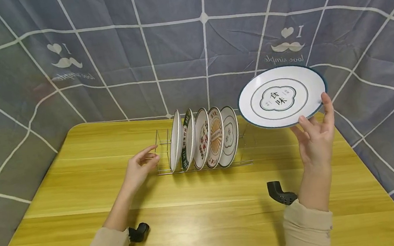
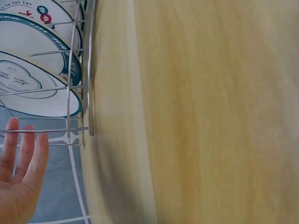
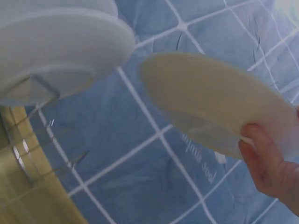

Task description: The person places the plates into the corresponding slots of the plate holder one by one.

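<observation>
At the right, my right hand (image 1: 317, 140) holds a round white plate (image 1: 277, 83) up by its lower right rim. The plate has a dark teal edge and a framed design with characters, and its underside (image 3: 210, 98) shows in the right wrist view. My left hand (image 1: 139, 166) is at the left end of a wire dish rack (image 1: 247, 163), its fingertips right at the end wire. In the left wrist view the fingers (image 2: 35, 161) look fairly straight. Several patterned plates (image 1: 216, 137) stand on edge in the rack, side by side, leaning slightly.
The rack stands on a yellow wood-grain table (image 1: 196, 231), towards its back edge. A grey-blue curtain (image 1: 176, 51) with white grid lines hangs behind and at both sides. Black curved pieces (image 1: 281, 193) stick out beside both sleeves.
</observation>
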A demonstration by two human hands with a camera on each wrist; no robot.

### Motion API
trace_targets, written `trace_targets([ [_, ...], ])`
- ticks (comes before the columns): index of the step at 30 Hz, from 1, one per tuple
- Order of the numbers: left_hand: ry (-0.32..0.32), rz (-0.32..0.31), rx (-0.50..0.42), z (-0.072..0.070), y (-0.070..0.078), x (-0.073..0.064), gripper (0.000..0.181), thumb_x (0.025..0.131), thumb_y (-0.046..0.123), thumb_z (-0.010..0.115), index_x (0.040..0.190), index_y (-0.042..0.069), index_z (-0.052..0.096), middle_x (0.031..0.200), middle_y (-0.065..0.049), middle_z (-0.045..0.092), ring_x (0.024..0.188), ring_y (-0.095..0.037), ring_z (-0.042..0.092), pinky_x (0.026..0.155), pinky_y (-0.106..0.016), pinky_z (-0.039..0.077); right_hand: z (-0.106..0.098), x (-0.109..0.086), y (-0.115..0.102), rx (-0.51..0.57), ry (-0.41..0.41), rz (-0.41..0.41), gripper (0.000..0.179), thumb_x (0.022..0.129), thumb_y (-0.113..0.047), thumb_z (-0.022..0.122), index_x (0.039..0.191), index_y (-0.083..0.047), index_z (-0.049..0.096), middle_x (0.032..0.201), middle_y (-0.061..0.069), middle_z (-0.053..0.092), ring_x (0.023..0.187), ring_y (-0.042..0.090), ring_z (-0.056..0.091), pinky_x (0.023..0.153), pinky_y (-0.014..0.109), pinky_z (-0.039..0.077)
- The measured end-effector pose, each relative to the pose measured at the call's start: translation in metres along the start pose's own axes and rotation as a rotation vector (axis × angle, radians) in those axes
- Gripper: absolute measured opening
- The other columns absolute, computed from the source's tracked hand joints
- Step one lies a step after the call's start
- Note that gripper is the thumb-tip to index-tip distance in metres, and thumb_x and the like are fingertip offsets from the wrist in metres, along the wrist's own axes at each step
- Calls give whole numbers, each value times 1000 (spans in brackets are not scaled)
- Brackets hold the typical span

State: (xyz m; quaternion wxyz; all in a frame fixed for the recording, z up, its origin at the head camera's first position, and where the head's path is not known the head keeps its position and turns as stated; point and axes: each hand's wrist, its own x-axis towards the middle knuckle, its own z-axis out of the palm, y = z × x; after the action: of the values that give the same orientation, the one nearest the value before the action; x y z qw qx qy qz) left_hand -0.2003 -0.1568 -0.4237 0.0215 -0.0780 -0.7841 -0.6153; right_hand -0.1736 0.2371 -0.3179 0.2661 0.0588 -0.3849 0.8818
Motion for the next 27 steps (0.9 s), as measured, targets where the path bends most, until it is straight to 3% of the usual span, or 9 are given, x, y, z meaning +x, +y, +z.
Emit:
trace_targets([
  [3,24,39,0,1,-2,3,38,89,11,60,124,0,54,89,-19,62,82,-37,60,70,-29,55,-7,-3,-2,-106,0,65,68,80,22,51,136,-16,42,122,23,40,88,22,58,71,29,55],
  [8,45,65,10,3,-1,7,37,89,10,60,122,-4,54,81,-20,62,75,-32,62,65,-30,55,-11,-10,-2,-339,-137,130,71,81,23,48,140,-14,36,118,20,41,91,17,57,71,19,52],
  [14,41,32,13,4,0,9,38,89,9,60,124,-4,53,82,-24,61,69,-12,63,68,-33,55,-8,-16,6,-579,-334,79,70,79,24,51,139,-10,39,114,12,53,94,17,53,73,15,50],
  [18,25,7,-4,4,2,10,37,89,6,58,125,-5,52,84,-25,59,67,-2,59,71,-37,55,2,-19,16,-694,-428,55,71,77,25,51,139,-6,38,124,17,47,98,23,50,71,15,51],
  [22,13,-6,-21,4,3,10,37,90,3,57,125,-6,51,85,-28,57,66,-3,58,71,-42,54,11,-23,25,-827,-493,66,68,78,23,53,139,-4,38,137,17,36,104,28,46,70,15,51],
  [27,15,-1,1,4,2,10,37,90,5,57,125,-4,52,84,-25,58,69,-12,61,71,-39,54,15,-29,38,-913,-538,84,66,79,18,58,137,-7,41,139,14,36,108,39,44,69,16,51],
])
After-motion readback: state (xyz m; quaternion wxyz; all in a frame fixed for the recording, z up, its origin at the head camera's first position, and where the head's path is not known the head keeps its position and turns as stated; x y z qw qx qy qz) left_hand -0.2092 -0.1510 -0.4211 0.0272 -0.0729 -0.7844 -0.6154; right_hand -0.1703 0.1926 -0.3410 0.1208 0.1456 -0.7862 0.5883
